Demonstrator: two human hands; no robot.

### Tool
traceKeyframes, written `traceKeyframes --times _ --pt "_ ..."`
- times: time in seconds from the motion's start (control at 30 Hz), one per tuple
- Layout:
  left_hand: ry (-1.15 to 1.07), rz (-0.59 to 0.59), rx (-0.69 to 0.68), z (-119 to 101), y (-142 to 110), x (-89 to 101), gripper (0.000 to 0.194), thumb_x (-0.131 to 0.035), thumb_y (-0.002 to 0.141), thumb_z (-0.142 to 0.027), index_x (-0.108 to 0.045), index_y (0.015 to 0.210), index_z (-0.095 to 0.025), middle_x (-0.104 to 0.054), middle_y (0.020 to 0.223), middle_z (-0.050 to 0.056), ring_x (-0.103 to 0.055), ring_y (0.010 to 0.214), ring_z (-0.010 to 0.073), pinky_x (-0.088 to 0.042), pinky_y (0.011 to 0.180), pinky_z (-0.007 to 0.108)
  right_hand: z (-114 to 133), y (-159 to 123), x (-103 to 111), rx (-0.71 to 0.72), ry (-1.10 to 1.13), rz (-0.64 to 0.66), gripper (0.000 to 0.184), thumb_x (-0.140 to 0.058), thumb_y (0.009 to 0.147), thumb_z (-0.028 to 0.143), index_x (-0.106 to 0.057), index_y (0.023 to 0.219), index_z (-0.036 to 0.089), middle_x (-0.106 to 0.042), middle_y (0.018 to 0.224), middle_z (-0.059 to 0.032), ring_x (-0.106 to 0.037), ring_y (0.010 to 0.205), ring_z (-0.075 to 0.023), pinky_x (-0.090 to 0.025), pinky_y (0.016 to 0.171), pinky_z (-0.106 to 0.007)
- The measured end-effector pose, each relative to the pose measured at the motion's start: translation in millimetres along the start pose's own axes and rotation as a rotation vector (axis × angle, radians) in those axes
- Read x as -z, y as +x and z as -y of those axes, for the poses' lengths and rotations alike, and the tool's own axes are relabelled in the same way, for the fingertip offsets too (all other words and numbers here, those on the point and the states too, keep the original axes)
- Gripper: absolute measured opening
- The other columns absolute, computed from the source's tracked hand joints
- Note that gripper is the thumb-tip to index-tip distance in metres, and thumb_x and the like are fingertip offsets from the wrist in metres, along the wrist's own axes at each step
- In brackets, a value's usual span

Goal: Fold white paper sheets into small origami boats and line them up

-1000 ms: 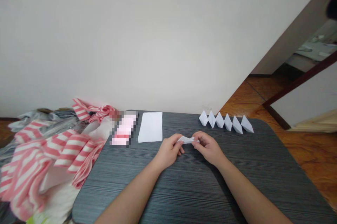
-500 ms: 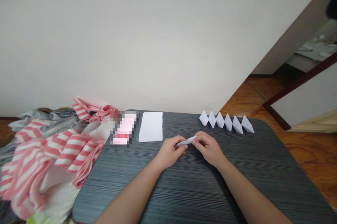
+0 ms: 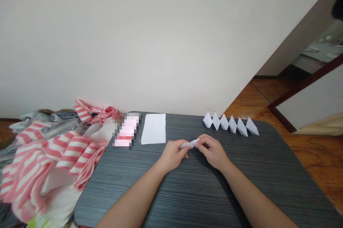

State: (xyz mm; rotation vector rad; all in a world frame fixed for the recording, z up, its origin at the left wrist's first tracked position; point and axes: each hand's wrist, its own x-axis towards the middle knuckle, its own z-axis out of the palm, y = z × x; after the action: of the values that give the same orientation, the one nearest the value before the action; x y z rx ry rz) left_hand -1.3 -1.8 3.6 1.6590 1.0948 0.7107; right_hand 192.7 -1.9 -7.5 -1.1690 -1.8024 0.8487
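Pinches a narrow, folded white paper piece [image 3: 190,144] at the frame's lower centre, with fingers of the bare left hand [image 3: 173,155] and bare right hand [image 3: 213,150] clamped on opposite ends, presumably for even control. Stays apart from six pointed white folded-paper shapes [image 3: 232,125], lined near the far edge at centre right, seemingly set aside; has room on the dark, streaked tabletop [image 3: 193,192] below.

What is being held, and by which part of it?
A folded white paper, by its two ends: left hand on one, right hand on the other.
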Motion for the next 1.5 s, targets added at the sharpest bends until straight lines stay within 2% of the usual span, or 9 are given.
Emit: traceKeyframes --times 0.37,0.43,0.5,0.57,0.63,0.7,0.97,1.27,1.5 --pt "-0.089 0.006 -0.012 1 1 -1.0 0.029 -0.048 0.084 -0.037 -0.066 0.094 -0.017 -0.063 0.064 0.002 -0.057 0.057 0.0113 -0.044 0.055 0.02 1 1 1 0.031 -0.005 0.042 0.011 -0.056 0.083 0.023 -0.065 0.078 0.019 -0.059 0.083 -0.0047 -0.055 0.065 -0.0134 -0.043 0.058 -0.026" --pt "-0.128 -0.003 0.012 2 2 -1.3 0.031 -0.047 0.084 -0.039 -0.066 0.093 -0.015 -0.062 0.062 0.002 -0.057 0.055 0.0111 -0.044 0.053 0.02 -3 -1 -2 -0.007 0.032 0.04 0.01 -0.055 0.084 0.024 -0.063 0.086 0.019 -0.061 0.084 -0.0049 -0.056 0.062 -0.0126 -0.044 0.056 -0.026" --pt "-0.177 -0.018 0.043 4 3 -1.7 0.033 -0.046 0.084 -0.04 -0.065 0.093 -0.014 -0.061 0.061 0.002 -0.056 0.053 0.0109 -0.045 0.052 0.02 -8 -4 -5 -0.065 0.112 -0.01 0.013 -0.054 0.085 0.025 -0.057 0.097 0.02 -0.062 0.074 -0.0025 -0.056 0.055 -0.0122 -0.045 0.052 -0.025" --pt "-0.216 -0.032 0.069 6 4 -1.9 0.034 -0.046 0.084 -0.04 -0.064 0.092 -0.013 -0.06 0.059 0.002 -0.055 0.051 0.0107 -0.045 0.051 0.02 -11 -5 -6 -0.08 0.168 -0.057 0.014 -0.055 0.084 0.026 -0.055 0.097 0.02 -0.065 0.086 -0.0048 -0.058 0.056 -0.012 -0.048 0.051 -0.025" --pt "-0.234 -0.038 0.079 7 4 -1.9 0.034 -0.047 0.084 -0.041 -0.063 0.091 -0.012 -0.06 0.056 0.001 -0.055 0.049 0.0106 -0.045 0.05 0.02 -11 -6 -4 -0.043 0.129 -0.055 0.008 -0.056 0.083 0.026 -0.058 0.087 0.019 -0.064 0.096 -0.007 -0.059 0.056 -0.0116 -0.049 0.052 -0.026" --pt "-0.241 -0.046 0.081 8 4 -1.9 0.033 -0.048 0.083 -0.042 -0.063 0.089 -0.013 -0.06 0.056 0.001 -0.055 0.049 0.0105 -0.044 0.05 0.02 -10 -6 -1 0.011 0.052 -0.043 0.009 -0.057 0.082 0.025 -0.063 0.083 0.019 -0.064 0.1 -0.0082 -0.06 0.059 -0.0129 -0.051 0.054 -0.027" --pt "-0.25 -0.062 0.084 10 5 -2.2 0.034 -0.047 0.083 -0.043 -0.062 0.089 -0.013 -0.059 0.054 0.0 -0.053 0.047 0.0097 -0.042 0.049 0.02 -11 -5 3 0.092 -0.083 -0.031 0.025 -0.056 0.083 0.022 -0.068 0.104 0.025 -0.065 0.108 -0.0073 -0.066 0.082 -0.021 -0.057 0.066 -0.033" --pt "-0.235 -0.078 0.08 9 4 -1.5 0.035 -0.048 0.083 -0.043 -0.065 0.091 -0.013 -0.056 0.053 -0.001 -0.05 0.047 0.0095 -0.04 0.048 0.02 -7 -1 4 0.155 -0.128 -0.021 0.026 -0.055 0.084 0.022 -0.067 0.106 0.025 -0.064 0.107 -0.0072 -0.061 0.096 -0.0216 -0.052 0.083 -0.037" --pt "-0.2 -0.1 0.085 7 4 -1.2 0.038 -0.05 0.081 -0.044 -0.066 0.095 -0.013 -0.055 0.053 -0.001 -0.049 0.048 0.0094 -0.039 0.048 0.02 -4 1 5 0.127 -0.098 0.001 0.019 -0.054 0.084 0.024 -0.068 0.097 0.024 -0.063 0.1 -0.0078 -0.061 0.082 -0.0188 -0.051 0.067 -0.03"
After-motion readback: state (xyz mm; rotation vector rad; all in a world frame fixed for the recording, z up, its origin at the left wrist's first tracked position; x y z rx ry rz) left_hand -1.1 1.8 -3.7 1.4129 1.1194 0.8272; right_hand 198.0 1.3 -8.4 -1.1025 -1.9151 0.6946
